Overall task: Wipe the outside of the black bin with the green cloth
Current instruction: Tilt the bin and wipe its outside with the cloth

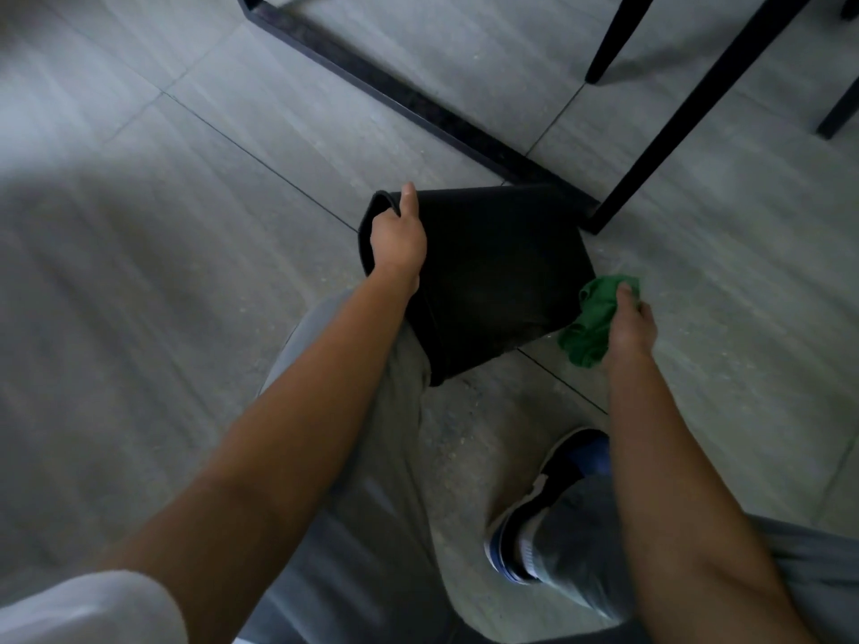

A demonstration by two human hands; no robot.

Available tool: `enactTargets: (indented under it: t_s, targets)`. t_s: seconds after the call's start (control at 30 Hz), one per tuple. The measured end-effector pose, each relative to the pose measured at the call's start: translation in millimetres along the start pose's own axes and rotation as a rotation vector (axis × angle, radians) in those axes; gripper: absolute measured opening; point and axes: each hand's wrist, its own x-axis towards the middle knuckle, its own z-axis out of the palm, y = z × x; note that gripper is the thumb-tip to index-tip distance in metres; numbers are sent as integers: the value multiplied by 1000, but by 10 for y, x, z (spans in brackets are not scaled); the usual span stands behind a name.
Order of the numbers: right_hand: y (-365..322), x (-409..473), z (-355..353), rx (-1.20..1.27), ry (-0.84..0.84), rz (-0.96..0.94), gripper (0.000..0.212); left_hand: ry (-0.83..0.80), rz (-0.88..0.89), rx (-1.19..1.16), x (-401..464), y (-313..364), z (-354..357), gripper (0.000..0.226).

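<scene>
The bin (488,271) is black and plain, with flat sides and soft corners. It is tipped over, so its open top points to the left and a bit away from the person. Its bottom end points to the right, near the cloth. The side that faces up looks smooth and dull, with a faint gray shine low down. The bin leans on the person's left knee (372,355), which is in gray pants. It sits in the middle of the view, over a gray tile floor (186,225)

The left hand (397,239) grips the rim of the bin at the open end. The thumb lies on the outside of the bin and the fingers curl over the edge and go inside

The right hand (630,325) holds the cloth (592,323). The cloth is bright green and all bunched up, with folds in it. The fingers wrap round it, and some of it hangs out below the hand. The cloth is just beside the bin's right corner. I cannot tell if it touches the bin

A black table frame (418,99) lies on the floor behind the bin, and one leg (688,113) stands just beside the bin's far corner. A black and blue shoe (548,495) with a white sock shows near the bottom, under the right arm
</scene>
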Motion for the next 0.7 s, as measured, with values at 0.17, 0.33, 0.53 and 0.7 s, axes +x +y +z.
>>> enactTargets:
  t_s: [0.17,0.33,0.53,0.7]
  targets:
    - [6,-452,375,-204,-135,-136,36,73,28,-90,-11,4,13,50]
    - [21,-1110,772,-532,-261,-446,30,54,15,-121,-7,36,12,52]
    - [-264,-1114,861,-460,-559,-272,24,-114,98,-129,-71,-34,77,43]
    - [-671,-672,335,-191,-337,-192,28,-544,226,-64,-98,-31,-27,45]
